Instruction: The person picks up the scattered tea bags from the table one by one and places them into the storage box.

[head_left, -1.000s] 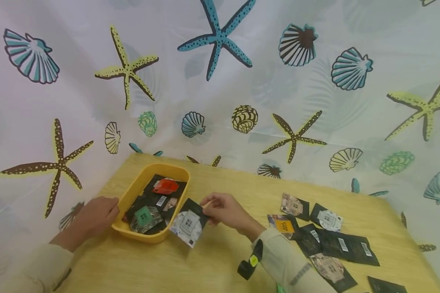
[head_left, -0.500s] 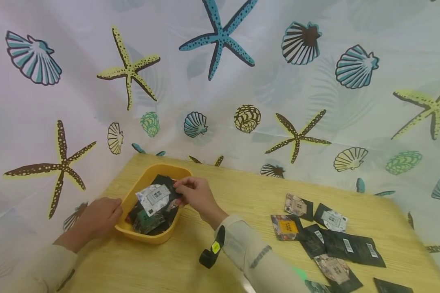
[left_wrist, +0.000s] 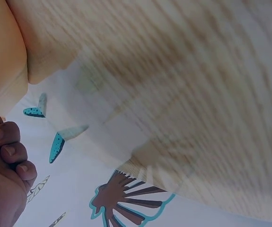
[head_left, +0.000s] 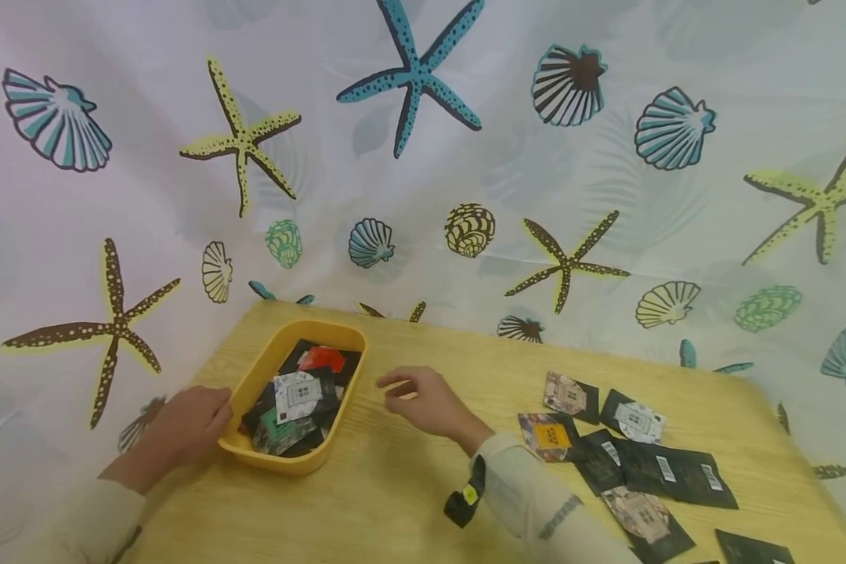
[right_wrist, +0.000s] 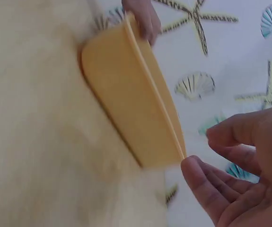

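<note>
At the left rim of the yellow plastic bin (head_left: 294, 464) is my left hand (head_left: 183, 427), its curled fingers holding the edge. The left wrist view has those curled fingers (left_wrist: 8, 146) just beside the bin's wall. Several black sachets fill the bin; on top lies one with a silver-white label (head_left: 299, 395), above a green-labelled sachet (head_left: 278, 431) and a red-labelled one (head_left: 322, 359). My right hand (head_left: 426, 401) is right of the bin, over the table, with nothing in it. Its thumb and fingers stand apart in the right wrist view.
On the right side of the wooden table (head_left: 409, 501) lie several more sachets, some overlapping, among them an orange-labelled sachet (head_left: 551, 436) and a pink-labelled sachet (head_left: 645, 517). A white curtain (head_left: 423, 172) printed with starfish and shells hangs behind and at the left.
My right hand carried the silver-white-labelled sachet left into the bin, let go of it there, and drew back to the right. My left hand has stayed at the rim.
</note>
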A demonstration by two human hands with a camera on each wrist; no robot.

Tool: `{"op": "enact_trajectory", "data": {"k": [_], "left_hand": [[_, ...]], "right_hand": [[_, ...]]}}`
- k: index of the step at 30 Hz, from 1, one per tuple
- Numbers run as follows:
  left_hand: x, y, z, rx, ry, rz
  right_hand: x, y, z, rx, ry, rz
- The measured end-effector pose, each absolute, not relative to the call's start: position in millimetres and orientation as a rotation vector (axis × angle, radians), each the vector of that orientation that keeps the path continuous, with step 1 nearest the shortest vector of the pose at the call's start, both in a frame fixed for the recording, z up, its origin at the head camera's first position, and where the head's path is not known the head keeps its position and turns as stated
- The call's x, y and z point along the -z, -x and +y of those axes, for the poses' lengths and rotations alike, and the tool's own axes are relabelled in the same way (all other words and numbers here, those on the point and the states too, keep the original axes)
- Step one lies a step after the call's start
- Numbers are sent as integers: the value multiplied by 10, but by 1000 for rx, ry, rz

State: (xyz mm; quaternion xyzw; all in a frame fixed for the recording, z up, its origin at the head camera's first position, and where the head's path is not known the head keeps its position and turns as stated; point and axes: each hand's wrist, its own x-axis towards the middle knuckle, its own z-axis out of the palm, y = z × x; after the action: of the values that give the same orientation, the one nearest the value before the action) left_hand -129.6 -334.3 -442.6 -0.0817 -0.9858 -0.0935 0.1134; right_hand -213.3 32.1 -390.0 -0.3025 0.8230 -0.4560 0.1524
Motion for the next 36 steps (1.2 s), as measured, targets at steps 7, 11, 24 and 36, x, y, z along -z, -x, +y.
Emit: {"op": "enact_trajectory", "data": {"k": [7, 11, 24, 36], "left_hand": [[4410, 1317, -3344, 287, 223, -2888], [4435, 1299, -3325, 296, 222, -2909], [4459, 1301, -3370, 313, 231, -2902], [4433, 1315, -3359, 308, 192, -2953]], "right_hand": [[3811, 2333, 1449, 1037, 873, 2603], [3862, 2348, 1921, 787, 896, 2737], [4199, 2303, 2389, 240, 898, 2893], [4211, 2401, 2101, 638, 758, 2617]]}}
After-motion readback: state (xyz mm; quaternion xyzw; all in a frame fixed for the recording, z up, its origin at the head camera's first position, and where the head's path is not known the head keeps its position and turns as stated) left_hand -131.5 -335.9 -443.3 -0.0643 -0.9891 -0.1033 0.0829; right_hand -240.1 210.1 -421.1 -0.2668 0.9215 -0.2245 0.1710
